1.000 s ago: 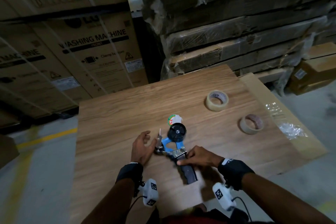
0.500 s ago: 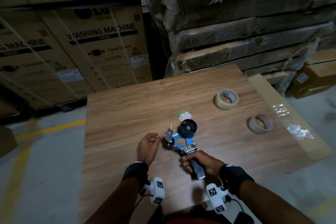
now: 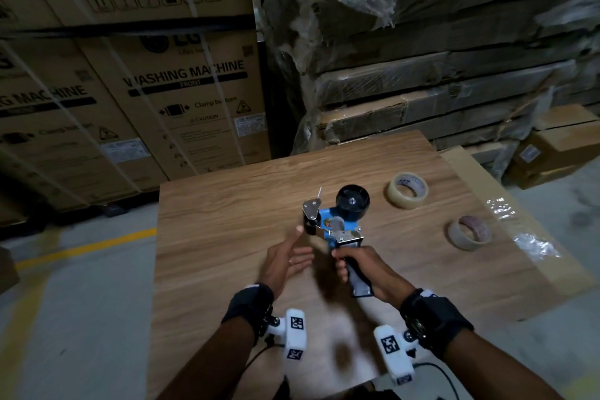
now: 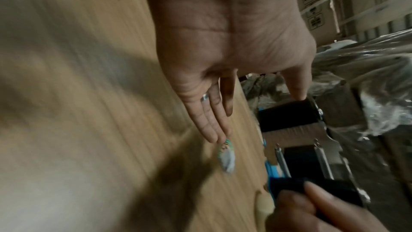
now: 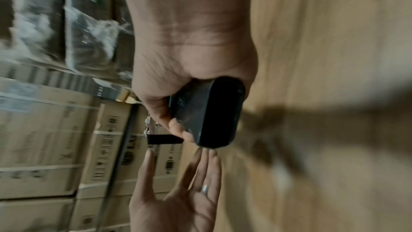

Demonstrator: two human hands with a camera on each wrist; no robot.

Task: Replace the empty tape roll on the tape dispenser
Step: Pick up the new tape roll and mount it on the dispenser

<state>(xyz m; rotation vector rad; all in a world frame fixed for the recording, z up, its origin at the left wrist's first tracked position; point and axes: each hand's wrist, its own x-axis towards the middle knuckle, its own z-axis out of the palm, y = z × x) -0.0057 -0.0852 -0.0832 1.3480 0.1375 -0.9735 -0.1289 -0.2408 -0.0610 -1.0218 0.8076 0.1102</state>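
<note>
Blue metal-framed tape dispenser with black hub [image 3: 337, 219] is held above the wood-grain tabletop [image 3: 227, 204], hub bare. Looks like the old core is already off and loading is next: fetch the clear full tape roll [image 3: 406, 189] lying beyond the brownish spent roll [image 3: 469, 232] on the right, then seat it on the hub. Right hand [image 3: 358, 265] fist-grips the black handle. Left hand [image 3: 285, 261] is flat-fingered, palm toward the dispenser, holding nothing, just beside its front roller.

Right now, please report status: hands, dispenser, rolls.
Right hand grips tape dispenser handle; left hand open beside it. Spool bare. Full roll and empty core on table. Nothing blocking.
</note>
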